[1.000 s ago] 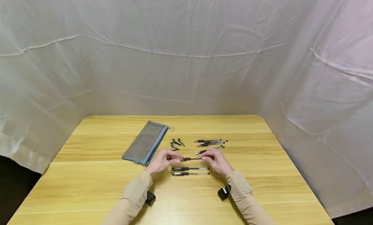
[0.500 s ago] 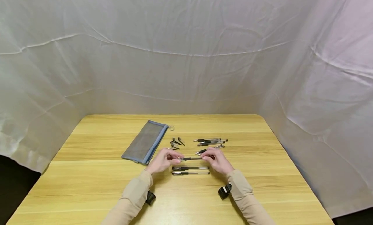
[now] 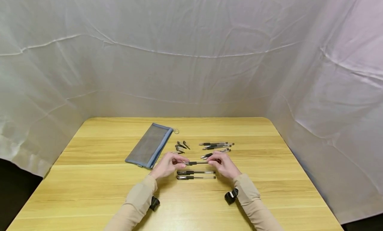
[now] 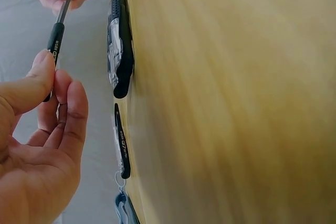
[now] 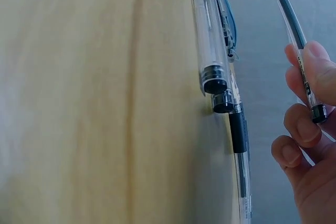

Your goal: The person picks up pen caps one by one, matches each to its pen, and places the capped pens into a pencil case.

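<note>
Between my two hands a black gel pen [image 3: 195, 163] is held level above the table. My left hand [image 3: 167, 165] pinches its cap end with thumb and fingers. My right hand [image 3: 223, 165] pinches the clear barrel near the tail end, seen closely in the right wrist view as a clear barrel [image 5: 299, 51] with a black plug. Two capped gel pens lie side by side nearer me, the upper capped pen [image 3: 194, 172] and the lower capped pen [image 3: 194, 177]. Beyond my hands, several loose pen caps [image 3: 180, 146] lie left and several uncapped pens [image 3: 215, 145] lie right.
A grey mesh pouch with blue edging [image 3: 148, 146] lies flat at the left, its zip ring [image 3: 176, 131] at the far corner. The wooden table [image 3: 104, 191] is bordered by hanging grey-white cloth [image 3: 191, 74] at the back and sides.
</note>
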The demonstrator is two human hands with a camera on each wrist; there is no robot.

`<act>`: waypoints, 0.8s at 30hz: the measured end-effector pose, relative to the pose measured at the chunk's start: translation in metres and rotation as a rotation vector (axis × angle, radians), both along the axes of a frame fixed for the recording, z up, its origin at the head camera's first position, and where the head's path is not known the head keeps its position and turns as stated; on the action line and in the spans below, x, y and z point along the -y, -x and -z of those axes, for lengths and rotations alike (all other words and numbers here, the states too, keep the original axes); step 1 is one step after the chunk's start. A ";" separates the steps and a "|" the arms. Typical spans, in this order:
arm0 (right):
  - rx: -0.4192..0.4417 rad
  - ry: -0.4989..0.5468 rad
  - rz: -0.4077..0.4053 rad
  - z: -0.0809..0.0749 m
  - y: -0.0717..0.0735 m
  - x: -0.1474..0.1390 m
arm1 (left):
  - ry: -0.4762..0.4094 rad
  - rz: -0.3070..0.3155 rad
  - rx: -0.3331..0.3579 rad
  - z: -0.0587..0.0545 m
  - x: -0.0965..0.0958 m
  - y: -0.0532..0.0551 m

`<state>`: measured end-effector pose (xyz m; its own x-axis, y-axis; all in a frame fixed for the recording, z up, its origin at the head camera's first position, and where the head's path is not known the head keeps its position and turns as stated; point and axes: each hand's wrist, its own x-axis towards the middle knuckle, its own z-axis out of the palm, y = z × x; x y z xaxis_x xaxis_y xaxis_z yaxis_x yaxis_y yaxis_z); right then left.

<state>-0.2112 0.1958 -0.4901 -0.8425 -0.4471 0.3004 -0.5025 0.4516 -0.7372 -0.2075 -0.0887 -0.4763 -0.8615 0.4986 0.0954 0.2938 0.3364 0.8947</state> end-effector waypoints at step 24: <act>0.041 -0.014 0.027 -0.001 0.000 0.003 | 0.030 -0.039 -0.040 -0.003 0.003 0.002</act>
<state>-0.2110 0.1930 -0.4889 -0.8656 -0.4283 0.2596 -0.4599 0.4746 -0.7505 -0.2097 -0.0917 -0.4733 -0.8762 0.4679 0.1154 0.3152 0.3753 0.8717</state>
